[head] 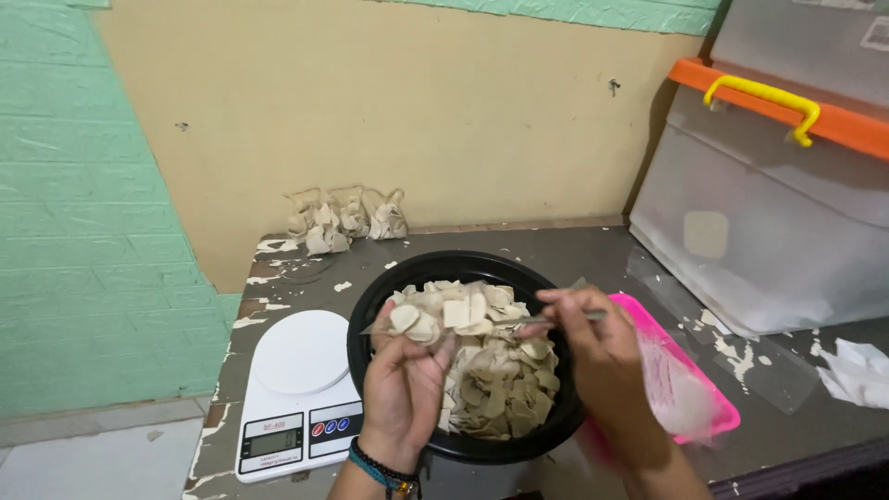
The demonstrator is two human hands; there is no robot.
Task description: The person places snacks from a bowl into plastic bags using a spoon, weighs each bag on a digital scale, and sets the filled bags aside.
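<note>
My left hand (407, 366) cups one clear bag (417, 324) of pale chips over the one black bowl (384, 292) of chips in the middle of the desk, while my right hand (593, 338) pinches the bag's mouth shut. One white scale (296, 389) sits at the desk's left edge, one pink tray (685, 389) right of the bowl, and three filled bags (347, 220) line the back edge.

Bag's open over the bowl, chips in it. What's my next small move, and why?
Probably swing the clear plastic bag, which the left hand and right hand stretch open, onto the white digital scale: some pale chips already sit inside, and its round platform is bare beside the black bowl.
</note>
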